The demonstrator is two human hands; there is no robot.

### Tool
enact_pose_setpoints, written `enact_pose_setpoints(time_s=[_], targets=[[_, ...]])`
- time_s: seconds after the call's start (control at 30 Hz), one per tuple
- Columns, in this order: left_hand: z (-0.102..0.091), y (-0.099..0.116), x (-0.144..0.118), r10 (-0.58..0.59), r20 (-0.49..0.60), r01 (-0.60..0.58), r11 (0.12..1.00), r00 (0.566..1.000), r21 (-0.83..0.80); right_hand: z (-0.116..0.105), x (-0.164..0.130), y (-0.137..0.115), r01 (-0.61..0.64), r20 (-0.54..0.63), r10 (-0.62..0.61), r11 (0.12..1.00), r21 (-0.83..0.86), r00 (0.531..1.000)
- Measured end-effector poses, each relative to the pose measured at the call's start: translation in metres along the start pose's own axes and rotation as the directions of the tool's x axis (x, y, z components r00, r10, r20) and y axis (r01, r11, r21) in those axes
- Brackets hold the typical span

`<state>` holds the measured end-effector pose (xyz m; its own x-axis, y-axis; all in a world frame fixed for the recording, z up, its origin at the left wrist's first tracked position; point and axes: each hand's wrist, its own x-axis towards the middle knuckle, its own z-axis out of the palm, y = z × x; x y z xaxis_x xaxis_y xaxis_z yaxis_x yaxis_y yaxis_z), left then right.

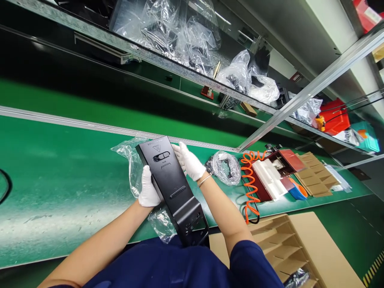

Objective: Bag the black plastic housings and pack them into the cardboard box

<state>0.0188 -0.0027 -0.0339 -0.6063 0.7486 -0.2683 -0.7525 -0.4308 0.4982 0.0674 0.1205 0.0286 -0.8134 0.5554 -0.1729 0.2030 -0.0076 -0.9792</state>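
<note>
A black plastic housing (172, 180) is tilted above the bench in front of my body. It has a slot window, a triangular warning mark and a curved lower end with cut-outs. My left hand (148, 190), in a white glove, grips its left edge with the thumb up along the side and the other fingers hidden underneath. On the right edge lies my gloved right hand (190, 162), its fingers fairly straight and partly hidden behind the housing. Clear plastic film (132, 162) lies beneath and left of the housing, and another crumpled piece (163, 224) shows below my left hand.
A bagged cable coil (225, 168) lies right of my right hand. Beyond it are an orange spiral hose (250, 184), a red-and-white fixture (270, 180) and cardboard dividers (318, 174). A divided carton (282, 240) stands at lower right. Overhead, a shelf (168, 60) carries plastic bags.
</note>
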Motion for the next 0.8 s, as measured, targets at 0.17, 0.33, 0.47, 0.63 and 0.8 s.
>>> enact_pose_setpoints(time_s=[0.17,0.33,0.47,0.63,0.8], targets=[[-0.006,-0.008,0.002,0.054,-0.072,-0.055,0.998,0.996,-0.015,0.023,-0.017,-0.017,-0.047,-0.159,-0.035,0.872,-0.488,0.987],[-0.010,-0.011,0.004,0.053,-0.041,-0.053,0.998,0.998,-0.021,0.031,-0.015,-0.027,-0.081,-0.167,-0.022,0.807,-0.585,0.986],[-0.006,-0.001,0.004,0.059,0.050,-0.057,0.998,0.997,-0.037,0.007,-0.012,-0.013,0.081,-0.021,-0.098,0.908,-0.411,0.995],[0.000,0.030,0.012,-0.033,0.317,0.070,0.992,0.948,-0.105,-0.041,-0.070,0.037,0.001,-0.074,0.005,0.996,0.091,0.997],[0.009,0.043,0.016,0.145,0.167,-0.117,0.979,0.975,-0.169,-0.037,-0.162,0.095,-0.253,-0.081,0.334,0.832,0.494,0.939]])
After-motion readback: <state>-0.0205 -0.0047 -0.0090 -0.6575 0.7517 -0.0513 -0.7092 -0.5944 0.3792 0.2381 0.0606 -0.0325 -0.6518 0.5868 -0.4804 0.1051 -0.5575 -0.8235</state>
